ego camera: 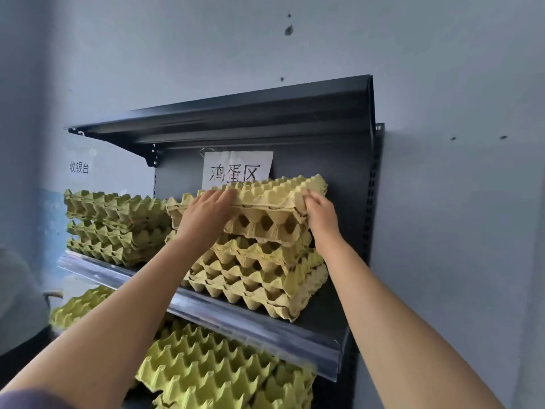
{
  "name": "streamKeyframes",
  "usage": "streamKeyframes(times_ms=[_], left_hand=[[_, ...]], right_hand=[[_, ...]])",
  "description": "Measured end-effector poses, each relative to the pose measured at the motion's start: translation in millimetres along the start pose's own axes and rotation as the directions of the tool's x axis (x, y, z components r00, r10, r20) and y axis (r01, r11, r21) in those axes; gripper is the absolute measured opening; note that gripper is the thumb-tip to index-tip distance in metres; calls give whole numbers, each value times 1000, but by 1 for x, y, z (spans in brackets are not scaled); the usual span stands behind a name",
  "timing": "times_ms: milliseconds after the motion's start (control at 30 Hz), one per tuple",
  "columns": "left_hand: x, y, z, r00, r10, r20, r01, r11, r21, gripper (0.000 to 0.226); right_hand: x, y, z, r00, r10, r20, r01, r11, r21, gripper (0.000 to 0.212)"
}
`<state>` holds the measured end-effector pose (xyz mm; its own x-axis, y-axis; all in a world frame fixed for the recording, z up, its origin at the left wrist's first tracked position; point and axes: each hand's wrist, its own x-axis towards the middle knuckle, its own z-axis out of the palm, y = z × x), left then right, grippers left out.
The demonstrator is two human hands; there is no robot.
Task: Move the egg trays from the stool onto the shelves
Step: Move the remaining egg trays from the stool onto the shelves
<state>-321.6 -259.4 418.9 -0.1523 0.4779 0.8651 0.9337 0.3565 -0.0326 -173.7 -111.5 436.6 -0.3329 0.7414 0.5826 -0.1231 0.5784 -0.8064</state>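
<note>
Already trays [118,225] crowd the middle shelf [206,311] and the one below. At frame centre the left hand [206,209] and right hand [320,211] grip the top egg tray [274,191], seemingly seating it on its stack. No stool in view; remainder unknowable.

The left grip [206,208] and right grip [320,211] hold the top egg tray [277,190], tilted, atop the right-hand stack [259,270] on the middle shelf [330,317], before a paper sign [236,168].
</note>
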Motion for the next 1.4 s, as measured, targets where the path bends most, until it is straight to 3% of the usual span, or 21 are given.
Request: streamKeyframes(times_ms=[133,333,433,633,833,1000,1167,1333,1400], left_hand=[[2,-2,20,999,-10,52,10,1000,8,51],[-3,-3,18,998,-36,50,38,999,-30,46],[-7,-1,5,999,-25,46,27,999,-40,45],[-19,16,-25,1000,27,-13,-28,997,-66,36],[-38,60,-33,990,141,-32,-143,982,-127,25],[-60,137,-28,967,252,-27,-252,946,-206,22],[-86,245,-12,905,422,-56,-418,856,-303,19],[-142,375,21,872,483,-77,-456,746,-486,22],[-176,425,42,863,504,-35,-439,713,-547,31]], right_hand=[[3,29,4,998,69,10,-67,993,-101,42],[2,40,6,1000,-27,6,28,969,-246,41],[-6,38,2,989,-133,-64,93,898,-431,40],[-42,15,-22,937,-333,-104,206,769,-606,34],[-91,4,-66,915,-389,-105,193,651,-734,33],[-138,14,-140,880,-464,-103,182,529,-829,29],[-191,41,-252,874,-483,-52,144,359,-922,40],[-269,90,-386,934,-354,-43,56,264,-963,37],[-304,117,-437,973,-225,-53,-1,227,-974,35]])
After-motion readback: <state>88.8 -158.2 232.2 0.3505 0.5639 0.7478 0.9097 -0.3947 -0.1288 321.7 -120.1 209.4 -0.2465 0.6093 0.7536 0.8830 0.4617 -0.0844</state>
